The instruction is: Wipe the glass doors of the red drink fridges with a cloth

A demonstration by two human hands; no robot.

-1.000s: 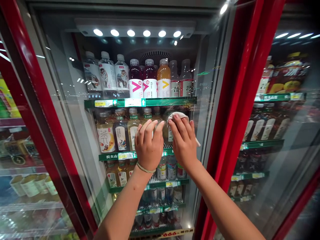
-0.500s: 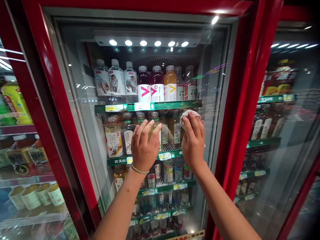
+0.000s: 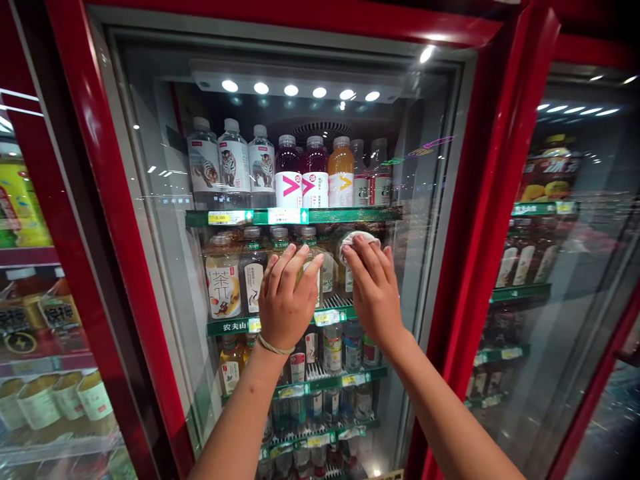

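Observation:
A glass door (image 3: 165, 160) of an upright drinks fridge stands right in front of me. My right hand (image 3: 375, 287) presses a bunched white cloth (image 3: 361, 240) against the glass, its fingers closed over the cloth. To its left, my left hand (image 3: 289, 300) rests on the pane with fingers stretched and slightly spread, holding nothing. A thin pale band (image 3: 275, 347) circles the left wrist. Behind the glass, bottles with a tea label (image 3: 223, 290) stand on the second shelf, partly covered by my hands.
The door sits in a red frame (image 3: 463, 220). On the top shelf are white tiger-print bottles (image 3: 233, 160) and purple and orange drinks (image 3: 341, 170). A green shelf edge (image 3: 345, 215) carries price tags. Neighbouring fridges stand left and right, the right one with a red edge (image 3: 595, 407).
My right hand has slid left and slightly down the glass with the cloth, nearer to my left hand. The left hand stays in about the same place. The view has shifted slightly.

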